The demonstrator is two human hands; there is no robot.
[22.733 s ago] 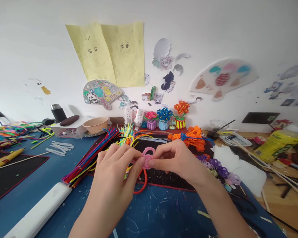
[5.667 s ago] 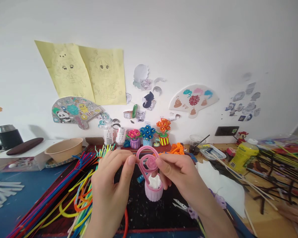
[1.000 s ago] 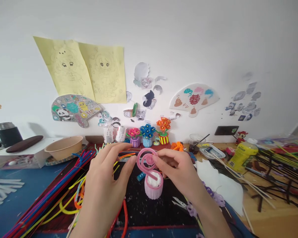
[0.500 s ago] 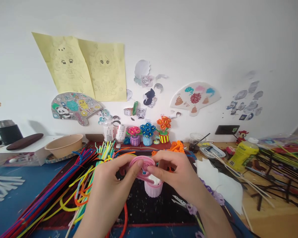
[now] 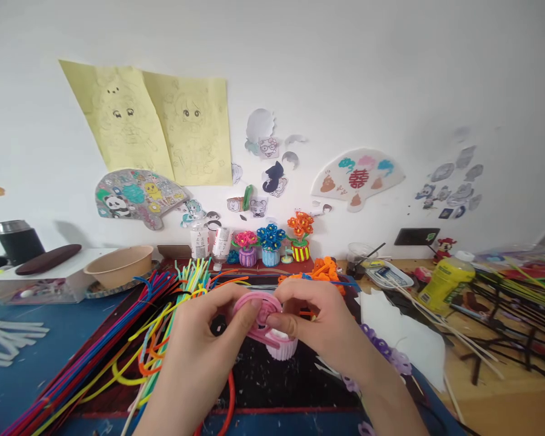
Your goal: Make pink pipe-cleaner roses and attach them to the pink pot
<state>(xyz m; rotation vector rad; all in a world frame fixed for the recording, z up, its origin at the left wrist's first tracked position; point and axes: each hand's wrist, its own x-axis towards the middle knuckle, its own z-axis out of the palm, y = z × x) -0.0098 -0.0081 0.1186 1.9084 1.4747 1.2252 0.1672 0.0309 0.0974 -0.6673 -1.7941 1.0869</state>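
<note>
Between my two hands is a pink pipe cleaner [image 5: 263,309] wound into a flat spiral, with a loose end trailing toward the lower right. My left hand [image 5: 213,333] pinches its left side, thumb on the front face. At its right side my right hand [image 5: 315,318] is closed, thumb and fingertips pressed on the coil. Behind and just below the coil stands a small pale-pink ribbed pot [image 5: 283,349] on the black mat [image 5: 263,387], partly hidden by the coil. What is inside the pot is hidden.
Bundles of coloured pipe cleaners [image 5: 131,321] lie to the left. Finished flower pots [image 5: 270,245] line the back. Orange pieces [image 5: 324,269] sit behind my right hand. At right are white paper [image 5: 399,339], purple loops [image 5: 386,351] and a yellow bottle [image 5: 447,281].
The pink coil has dropped slightly and turned, now covering more of the pot. My right thumb has shifted on the coil, and both hands stay on it.
</note>
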